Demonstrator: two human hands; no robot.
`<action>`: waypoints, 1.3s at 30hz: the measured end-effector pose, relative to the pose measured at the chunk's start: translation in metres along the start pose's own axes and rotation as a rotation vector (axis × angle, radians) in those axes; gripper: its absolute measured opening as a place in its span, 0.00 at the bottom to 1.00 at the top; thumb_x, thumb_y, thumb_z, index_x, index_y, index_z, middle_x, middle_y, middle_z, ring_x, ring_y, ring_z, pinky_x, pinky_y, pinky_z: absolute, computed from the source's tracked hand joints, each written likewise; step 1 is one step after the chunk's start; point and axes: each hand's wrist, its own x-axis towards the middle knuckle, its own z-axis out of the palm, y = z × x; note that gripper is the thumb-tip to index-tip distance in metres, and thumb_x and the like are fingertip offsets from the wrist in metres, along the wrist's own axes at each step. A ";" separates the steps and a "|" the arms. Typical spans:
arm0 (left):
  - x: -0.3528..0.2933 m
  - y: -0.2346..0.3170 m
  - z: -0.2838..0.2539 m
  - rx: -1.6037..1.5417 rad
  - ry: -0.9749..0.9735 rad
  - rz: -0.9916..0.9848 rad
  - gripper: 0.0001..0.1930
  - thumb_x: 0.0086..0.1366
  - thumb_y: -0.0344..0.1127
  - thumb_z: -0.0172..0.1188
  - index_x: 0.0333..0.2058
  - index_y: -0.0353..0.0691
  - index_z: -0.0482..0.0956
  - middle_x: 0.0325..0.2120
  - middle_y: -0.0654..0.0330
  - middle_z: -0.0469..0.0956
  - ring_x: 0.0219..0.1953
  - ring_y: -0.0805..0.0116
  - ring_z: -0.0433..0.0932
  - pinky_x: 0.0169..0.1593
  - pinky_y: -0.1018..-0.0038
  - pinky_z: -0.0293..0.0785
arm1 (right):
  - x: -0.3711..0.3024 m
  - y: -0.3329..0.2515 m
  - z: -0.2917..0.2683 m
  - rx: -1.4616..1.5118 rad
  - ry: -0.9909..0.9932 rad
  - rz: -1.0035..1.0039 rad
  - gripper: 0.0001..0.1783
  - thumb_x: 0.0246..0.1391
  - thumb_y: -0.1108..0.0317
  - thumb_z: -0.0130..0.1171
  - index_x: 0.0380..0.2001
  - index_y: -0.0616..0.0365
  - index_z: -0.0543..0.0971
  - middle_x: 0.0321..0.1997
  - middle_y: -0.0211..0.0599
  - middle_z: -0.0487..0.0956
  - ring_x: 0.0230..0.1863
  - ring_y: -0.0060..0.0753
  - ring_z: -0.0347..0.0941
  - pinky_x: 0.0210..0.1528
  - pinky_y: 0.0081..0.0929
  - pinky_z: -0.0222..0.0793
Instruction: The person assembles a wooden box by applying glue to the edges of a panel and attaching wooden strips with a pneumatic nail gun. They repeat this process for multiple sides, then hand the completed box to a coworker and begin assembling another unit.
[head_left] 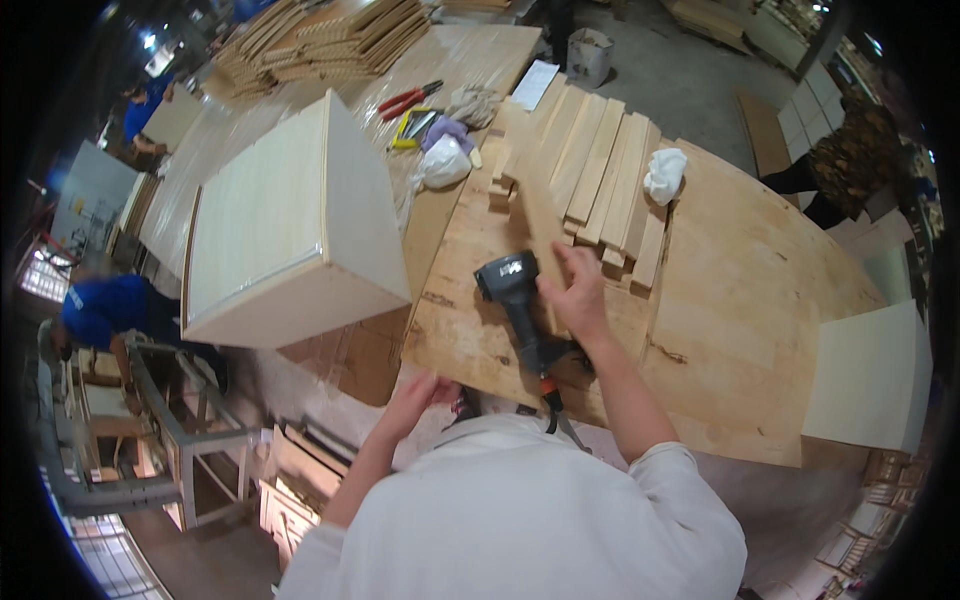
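Note:
My right hand is closed around a pale wooden slat, which points away from me and tilts over the pile. Just left of that hand lies a black pneumatic nail gun with an orange hose fitting, resting on the plywood table. A stack of similar wooden strips sits beyond. My left hand is by the table's near edge, fingers curled together; whether anything is in them is hidden.
A pale box-shaped cabinet stands at left. Beyond it are red-handled pliers, a white bundle and a paper sheet. Another white wad rests by the strips. A white panel is at right. People in blue work at left.

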 end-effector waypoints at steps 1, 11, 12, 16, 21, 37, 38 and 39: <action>0.013 -0.004 0.006 -0.209 0.022 0.033 0.23 0.70 0.50 0.40 0.49 0.35 0.69 0.41 0.56 0.75 0.44 0.67 0.73 0.51 0.70 0.69 | -0.018 -0.020 0.007 0.192 -0.139 0.083 0.29 0.39 0.66 0.65 0.48 0.62 0.74 0.42 0.45 0.71 0.45 0.43 0.70 0.47 0.30 0.68; 0.048 0.026 0.046 -0.293 0.300 0.169 0.11 0.68 0.37 0.47 0.47 0.42 0.68 0.39 0.66 0.74 0.40 0.76 0.74 0.42 0.78 0.72 | -0.078 -0.025 0.055 0.365 -0.335 0.022 0.16 0.49 0.72 0.59 0.43 0.65 0.75 0.36 0.46 0.75 0.33 0.42 0.74 0.36 0.28 0.71; 0.042 0.025 0.043 -0.255 0.330 0.157 0.11 0.68 0.36 0.47 0.47 0.42 0.68 0.39 0.66 0.74 0.40 0.76 0.74 0.41 0.78 0.72 | -0.076 -0.023 0.060 0.369 -0.295 0.027 0.12 0.50 0.76 0.57 0.40 0.65 0.76 0.33 0.43 0.76 0.29 0.42 0.75 0.33 0.27 0.71; 0.018 0.017 0.018 0.004 0.462 0.299 0.12 0.69 0.36 0.46 0.48 0.40 0.67 0.39 0.65 0.74 0.41 0.76 0.75 0.42 0.78 0.72 | -0.059 -0.012 0.079 0.087 -0.297 -0.242 0.09 0.48 0.75 0.56 0.35 0.60 0.78 0.33 0.38 0.76 0.36 0.40 0.73 0.39 0.33 0.69; -0.011 0.029 0.001 0.251 0.488 0.407 0.13 0.69 0.35 0.46 0.49 0.38 0.66 0.37 0.60 0.75 0.38 0.74 0.76 0.42 0.77 0.71 | -0.042 -0.016 0.100 -0.304 -0.387 -0.401 0.11 0.45 0.70 0.59 0.35 0.55 0.79 0.42 0.33 0.75 0.42 0.39 0.69 0.44 0.33 0.66; -0.123 0.137 -0.107 1.240 0.608 0.947 0.33 0.51 0.29 0.62 0.58 0.42 0.65 0.44 0.52 0.68 0.42 0.55 0.67 0.48 0.64 0.67 | -0.062 -0.207 0.096 0.116 0.119 -0.766 0.11 0.43 0.73 0.62 0.30 0.61 0.71 0.30 0.43 0.72 0.30 0.41 0.67 0.34 0.28 0.64; -0.131 0.148 -0.114 1.148 0.665 0.928 0.32 0.52 0.29 0.62 0.57 0.41 0.65 0.43 0.53 0.69 0.43 0.52 0.67 0.48 0.63 0.67 | -0.062 -0.207 0.104 0.194 -0.015 -0.662 0.14 0.49 0.73 0.59 0.40 0.63 0.72 0.39 0.44 0.72 0.39 0.37 0.69 0.39 0.27 0.66; -0.133 0.152 -0.124 1.109 0.739 0.958 0.33 0.51 0.28 0.62 0.58 0.41 0.64 0.44 0.52 0.68 0.43 0.52 0.67 0.48 0.63 0.67 | -0.063 -0.225 0.119 0.405 -0.107 -0.507 0.17 0.51 0.72 0.57 0.45 0.64 0.69 0.42 0.44 0.72 0.41 0.36 0.69 0.41 0.27 0.66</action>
